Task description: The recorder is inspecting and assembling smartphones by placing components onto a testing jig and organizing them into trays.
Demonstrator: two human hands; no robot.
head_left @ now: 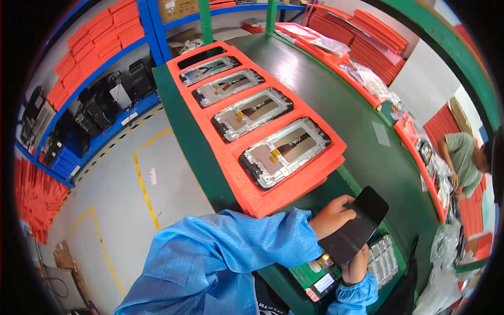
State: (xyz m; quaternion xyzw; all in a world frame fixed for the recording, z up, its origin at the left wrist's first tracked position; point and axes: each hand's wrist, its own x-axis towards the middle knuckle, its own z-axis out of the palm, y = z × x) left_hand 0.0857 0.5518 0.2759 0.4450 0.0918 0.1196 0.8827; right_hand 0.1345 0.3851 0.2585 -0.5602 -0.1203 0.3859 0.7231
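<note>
A black phone screen (350, 237) is tilted between my two hands, its dark glossy face turned up. My left hand (332, 216) grips its upper left edge, thumb over the face. At the lower right edge, my right hand (357, 266) has its fingers closed on the screen; part of them is hidden beneath it. Below lies a green circuit board (304, 277) with a white label, partly covered by the screen and my right hand. A silvery slotted fixture (384, 261) sits just right of that hand. Beyond my left hand, an orange-red foam tray (262, 200) holds several phone screen assemblies (286, 152) in separate slots.
The green workbench (367, 152) runs away ahead. Red trays (420, 152) of bagged parts line its right side, where another person (464, 163) works. Blue shelves (105, 68) with red foam stacks and black devices stand left, across a grey floor (115, 210) with yellow lines.
</note>
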